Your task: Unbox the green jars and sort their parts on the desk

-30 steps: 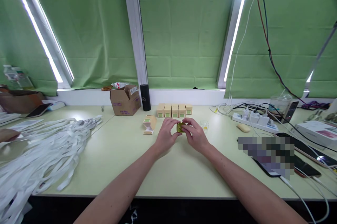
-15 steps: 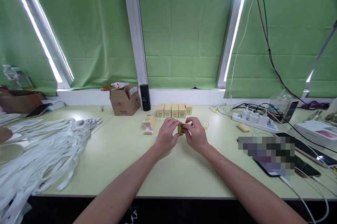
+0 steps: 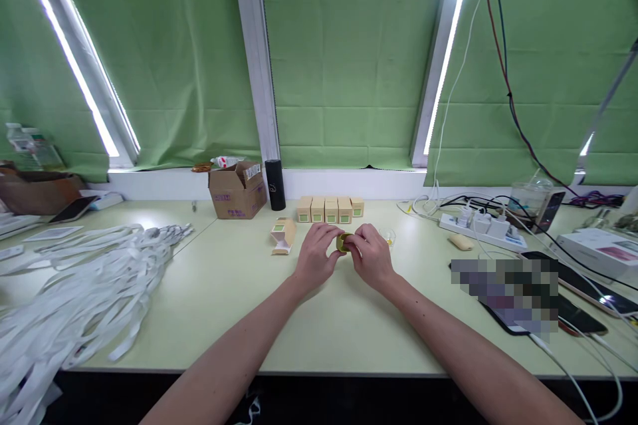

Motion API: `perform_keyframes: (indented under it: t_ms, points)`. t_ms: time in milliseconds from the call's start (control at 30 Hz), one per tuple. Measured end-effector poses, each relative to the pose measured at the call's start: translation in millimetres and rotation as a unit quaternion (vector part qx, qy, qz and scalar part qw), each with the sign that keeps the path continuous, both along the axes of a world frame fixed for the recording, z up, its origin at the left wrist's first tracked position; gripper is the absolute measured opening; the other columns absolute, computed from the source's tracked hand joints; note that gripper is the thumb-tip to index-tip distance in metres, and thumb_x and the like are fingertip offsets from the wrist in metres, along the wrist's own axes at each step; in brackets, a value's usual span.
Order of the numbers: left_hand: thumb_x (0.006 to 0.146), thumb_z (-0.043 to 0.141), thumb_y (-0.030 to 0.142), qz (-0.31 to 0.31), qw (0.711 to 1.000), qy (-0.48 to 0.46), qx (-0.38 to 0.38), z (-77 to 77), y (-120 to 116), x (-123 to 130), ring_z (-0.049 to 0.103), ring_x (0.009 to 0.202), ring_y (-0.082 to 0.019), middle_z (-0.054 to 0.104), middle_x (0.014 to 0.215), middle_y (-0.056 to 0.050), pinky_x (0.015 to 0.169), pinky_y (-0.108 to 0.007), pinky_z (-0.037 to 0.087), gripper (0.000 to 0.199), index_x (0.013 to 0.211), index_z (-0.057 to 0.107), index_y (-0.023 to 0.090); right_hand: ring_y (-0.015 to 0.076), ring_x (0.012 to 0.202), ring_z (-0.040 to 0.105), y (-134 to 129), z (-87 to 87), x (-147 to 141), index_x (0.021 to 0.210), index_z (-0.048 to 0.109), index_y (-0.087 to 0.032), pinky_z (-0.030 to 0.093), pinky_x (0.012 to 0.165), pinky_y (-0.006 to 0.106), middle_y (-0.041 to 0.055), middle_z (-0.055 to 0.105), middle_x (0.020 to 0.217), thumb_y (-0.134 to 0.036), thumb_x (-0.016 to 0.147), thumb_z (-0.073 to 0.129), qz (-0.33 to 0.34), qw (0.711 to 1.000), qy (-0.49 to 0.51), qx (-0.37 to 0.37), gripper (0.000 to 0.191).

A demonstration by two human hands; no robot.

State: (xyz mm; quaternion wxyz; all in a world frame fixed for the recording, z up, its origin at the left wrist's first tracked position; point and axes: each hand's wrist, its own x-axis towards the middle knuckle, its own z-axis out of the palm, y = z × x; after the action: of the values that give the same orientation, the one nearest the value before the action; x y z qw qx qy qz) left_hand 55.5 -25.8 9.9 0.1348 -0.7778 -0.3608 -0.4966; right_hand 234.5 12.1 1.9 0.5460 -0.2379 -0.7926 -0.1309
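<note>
Between my two hands is a small round yellow-green object [image 3: 341,243], partly covered by fingers, so its exact kind does not show. My left hand [image 3: 318,255] grips it from the left with thumb and fingers. From the right, my right hand [image 3: 371,255] pinches it near its edge. An opened small cardboard box [image 3: 283,237] with a green label lies left of my hands. Behind them stands a row of several small tan boxes [image 3: 325,210] with green labels. Just right of my right hand sits a small clear container [image 3: 389,237] with something yellowish in it.
White ribbons [image 3: 109,279] are heaped on the left. At the back stand a larger cardboard box [image 3: 236,192] and a black cylinder [image 3: 274,185]. To the right are a power strip [image 3: 481,231], phones [image 3: 581,315], cables and a white box [image 3: 601,252].
My hands stay almost in place on the round object, with the right fingers shifting slightly. At the far left, another person's hand has left the view.
</note>
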Motion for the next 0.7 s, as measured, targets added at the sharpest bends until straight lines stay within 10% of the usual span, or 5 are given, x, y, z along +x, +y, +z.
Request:
perform_keyframes:
  t_ms: [700]
  points:
    - [0.088, 0.072, 0.016, 0.014, 1.0, -0.01, -0.007, -1.9, 1.9, -1.5, 0.062, 0.11, -0.029, 0.071, 0.117, -0.01, 0.097, -0.051, 0.055, 0.038, 0.125, 0.065, 0.024, 0.018, 0.073, 0.048, -0.8, 0.9, 0.5, 0.083, 0.067, -0.02, 0.037, 0.06, 0.031, 0.004, 0.054, 0.078, -0.012, 0.099, 0.053, 0.003, 1.0, 0.002, 0.024, 0.023]
